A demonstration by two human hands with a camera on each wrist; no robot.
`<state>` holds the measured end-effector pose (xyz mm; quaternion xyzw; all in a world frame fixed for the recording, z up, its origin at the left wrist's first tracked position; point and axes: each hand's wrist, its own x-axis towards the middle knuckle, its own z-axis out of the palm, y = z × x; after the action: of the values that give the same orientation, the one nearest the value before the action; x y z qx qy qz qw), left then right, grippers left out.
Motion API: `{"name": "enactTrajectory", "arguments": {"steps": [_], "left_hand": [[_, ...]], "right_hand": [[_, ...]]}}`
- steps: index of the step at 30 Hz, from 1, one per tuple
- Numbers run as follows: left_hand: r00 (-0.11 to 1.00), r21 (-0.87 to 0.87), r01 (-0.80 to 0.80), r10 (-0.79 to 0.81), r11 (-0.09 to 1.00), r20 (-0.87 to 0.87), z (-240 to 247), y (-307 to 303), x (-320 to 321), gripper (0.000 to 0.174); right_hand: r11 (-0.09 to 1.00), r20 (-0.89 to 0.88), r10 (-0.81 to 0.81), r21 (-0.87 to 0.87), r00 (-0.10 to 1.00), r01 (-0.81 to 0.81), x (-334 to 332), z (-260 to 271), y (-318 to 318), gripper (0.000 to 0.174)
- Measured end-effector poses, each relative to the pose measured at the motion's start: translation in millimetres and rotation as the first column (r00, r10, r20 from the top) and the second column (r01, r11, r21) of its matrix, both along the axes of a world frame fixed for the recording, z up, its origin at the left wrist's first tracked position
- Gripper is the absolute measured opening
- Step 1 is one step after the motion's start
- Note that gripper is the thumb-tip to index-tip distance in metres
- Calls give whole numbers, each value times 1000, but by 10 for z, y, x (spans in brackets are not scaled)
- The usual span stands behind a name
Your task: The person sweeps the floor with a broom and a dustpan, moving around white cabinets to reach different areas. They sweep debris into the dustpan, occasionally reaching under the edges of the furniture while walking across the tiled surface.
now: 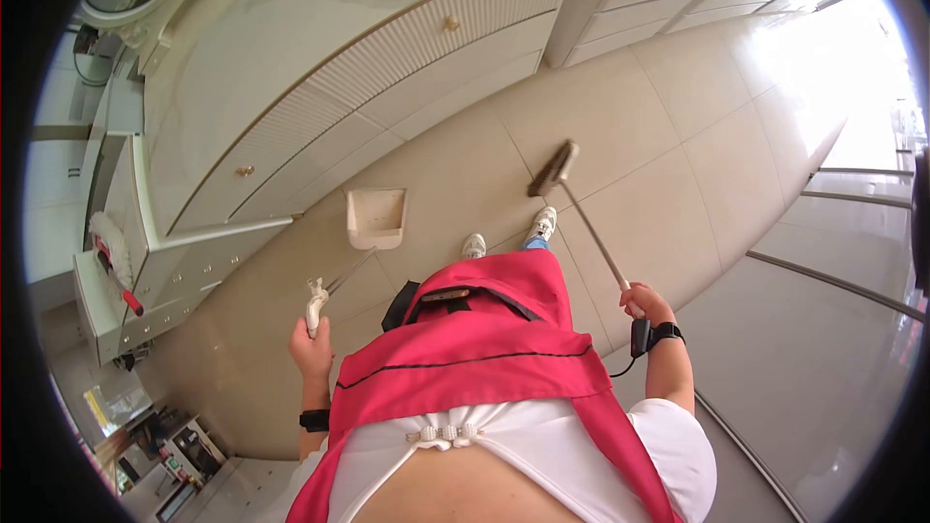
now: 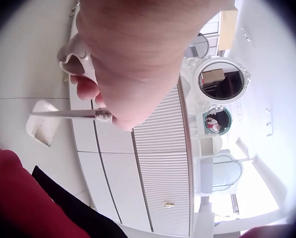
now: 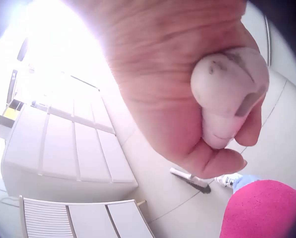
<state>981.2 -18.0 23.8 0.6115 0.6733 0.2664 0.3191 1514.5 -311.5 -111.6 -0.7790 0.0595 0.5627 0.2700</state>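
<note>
My left hand (image 1: pixel 311 349) grips the pale handle of a long-handled dustpan (image 1: pixel 376 219), whose cream pan is over the floor tiles by the cabinet. In the left wrist view the handle's hooked end (image 2: pixel 77 58) sticks out past the fingers and the thin shaft runs to the pan. With my right hand (image 1: pixel 647 302) I hold a broom (image 1: pixel 554 169) by the top of its stick. Its dark bristles are at the floor, ahead of my right shoe. The rounded white end of the broom handle (image 3: pixel 230 87) fills the palm in the right wrist view.
A white cabinet with ribbed drawers (image 1: pixel 387 68) runs along the left. Grey panels (image 1: pixel 823 329) stand on the right. Beige tiles (image 1: pixel 649 174) stretch between them. My white shoes (image 1: pixel 474 246) show below a red apron (image 1: pixel 465 368). A white fluffy duster (image 1: pixel 111 244) lies far left.
</note>
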Motion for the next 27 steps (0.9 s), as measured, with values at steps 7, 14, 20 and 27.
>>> {"name": "enactTrajectory", "arguments": {"steps": [7,14,20,27], "left_hand": [[941,68,297,-279,953,-189,-189,497,598,23],[837,32,542,-537,840,-101,-32,1006,1873,23],[764,-11,632,-626,775,-156,114,1276,3106,25],[734,-122,623,-632,772,-249,241,1285,4302,24]], "right_hand": [[992,297,124,-38,947,-118,216,107,172,14],[999,357,-39,37,933,27,194,675,249,16],[977,306,131,121,943,-175,926,565,805,12],[896,382,332,159,863,-415,2116,431,1497,19]]}}
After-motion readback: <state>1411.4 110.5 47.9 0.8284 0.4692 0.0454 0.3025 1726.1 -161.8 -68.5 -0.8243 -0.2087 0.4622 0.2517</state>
